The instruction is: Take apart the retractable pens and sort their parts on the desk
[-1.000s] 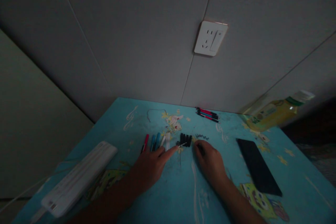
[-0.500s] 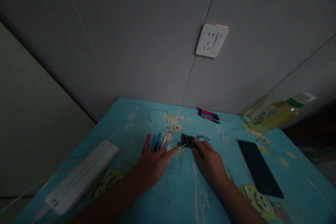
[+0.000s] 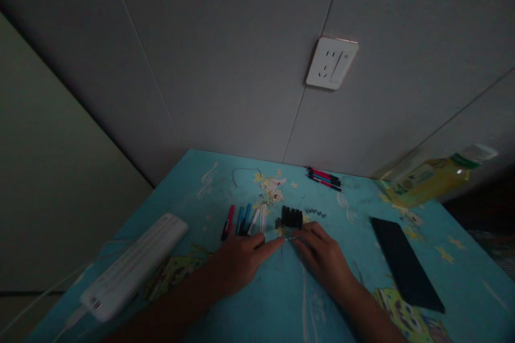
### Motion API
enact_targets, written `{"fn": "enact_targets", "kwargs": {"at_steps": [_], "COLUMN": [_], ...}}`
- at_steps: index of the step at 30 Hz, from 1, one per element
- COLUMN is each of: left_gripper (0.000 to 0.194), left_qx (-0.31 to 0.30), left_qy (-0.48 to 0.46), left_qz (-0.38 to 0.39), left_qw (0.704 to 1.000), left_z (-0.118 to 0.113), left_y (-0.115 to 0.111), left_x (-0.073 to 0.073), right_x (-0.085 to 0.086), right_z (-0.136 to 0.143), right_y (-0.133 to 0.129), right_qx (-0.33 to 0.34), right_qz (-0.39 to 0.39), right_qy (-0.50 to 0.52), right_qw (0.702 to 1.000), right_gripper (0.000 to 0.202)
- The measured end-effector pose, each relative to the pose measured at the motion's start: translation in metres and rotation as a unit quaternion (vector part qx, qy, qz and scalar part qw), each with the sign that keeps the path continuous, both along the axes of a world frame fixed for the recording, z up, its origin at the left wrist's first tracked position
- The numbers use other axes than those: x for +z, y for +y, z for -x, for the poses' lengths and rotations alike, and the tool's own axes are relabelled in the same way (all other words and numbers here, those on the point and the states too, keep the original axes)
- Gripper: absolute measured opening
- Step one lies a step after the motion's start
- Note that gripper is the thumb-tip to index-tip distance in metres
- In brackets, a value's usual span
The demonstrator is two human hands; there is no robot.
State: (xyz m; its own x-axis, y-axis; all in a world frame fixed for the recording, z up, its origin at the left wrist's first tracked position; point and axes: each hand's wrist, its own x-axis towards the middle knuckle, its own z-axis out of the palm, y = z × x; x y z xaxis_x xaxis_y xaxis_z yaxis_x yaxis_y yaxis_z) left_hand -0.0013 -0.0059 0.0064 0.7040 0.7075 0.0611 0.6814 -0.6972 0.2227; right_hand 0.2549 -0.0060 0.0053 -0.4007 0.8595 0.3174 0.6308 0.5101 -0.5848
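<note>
My left hand (image 3: 244, 258) pinches a small, thin silver piece (image 3: 289, 238), perhaps a pen tip, at its fingertips. My right hand (image 3: 324, 254) is closed at the other end of that piece, its fingertips meeting it. Just beyond them lies a row of short black cylindrical parts (image 3: 292, 217). Small springs (image 3: 316, 212) are scattered to the right of the row. White refill-like sticks (image 3: 263, 217) lie to the left, beside a white pen barrel (image 3: 254, 221), blue barrels (image 3: 243, 218) and a red one (image 3: 230, 218). My left hand partly covers their near ends.
Several red, blue and black pens (image 3: 324, 178) lie near the wall. A white power strip (image 3: 134, 265) with a cable is at left. On the right are a dark flat slab (image 3: 406, 262) and a tilted bottle of yellow liquid (image 3: 432, 181). A socket (image 3: 332, 63) is on the wall.
My right hand has drawn back from the black parts towards me and come to the silver piece. My left hand has carried that piece slightly nearer. The view has shifted a little.
</note>
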Motion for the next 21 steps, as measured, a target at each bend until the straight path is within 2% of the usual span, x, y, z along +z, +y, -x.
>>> {"fn": "enact_targets", "kwargs": {"at_steps": [2, 6, 9, 13, 17, 21], "left_gripper": [0.063, 0.066, 0.066, 0.067, 0.064, 0.062], "left_qx": [0.007, 0.042, 0.112, 0.186, 0.198, 0.194], "left_qy": [0.002, 0.012, 0.033, 0.04, 0.042, 0.045], "left_qz": [-0.008, -0.03, -0.06, -0.077, -0.074, -0.071], "left_qw": [1.0, 0.999, 0.991, 0.979, 0.976, 0.977], "left_z": [0.0, 0.002, 0.005, 0.01, 0.009, 0.007], "left_y": [0.0, 0.002, 0.007, 0.012, 0.013, 0.012], "left_x": [0.001, 0.0, -0.002, -0.005, -0.005, -0.005], "right_x": [0.0, 0.0, -0.003, -0.006, -0.006, -0.007], "right_z": [-0.001, -0.006, -0.002, 0.021, 0.048, 0.062], "right_y": [0.001, 0.005, 0.003, -0.001, 0.002, 0.007], "right_qx": [-0.005, -0.061, -0.094, -0.119, -0.135, -0.15], "right_qz": [0.003, -0.002, -0.005, -0.026, -0.079, -0.113], "right_qy": [-0.001, -0.006, -0.033, -0.126, -0.216, -0.247], "right_qw": [1.0, 0.998, 0.995, 0.985, 0.964, 0.95], "right_gripper": [0.023, 0.025, 0.025, 0.024, 0.023, 0.02]}}
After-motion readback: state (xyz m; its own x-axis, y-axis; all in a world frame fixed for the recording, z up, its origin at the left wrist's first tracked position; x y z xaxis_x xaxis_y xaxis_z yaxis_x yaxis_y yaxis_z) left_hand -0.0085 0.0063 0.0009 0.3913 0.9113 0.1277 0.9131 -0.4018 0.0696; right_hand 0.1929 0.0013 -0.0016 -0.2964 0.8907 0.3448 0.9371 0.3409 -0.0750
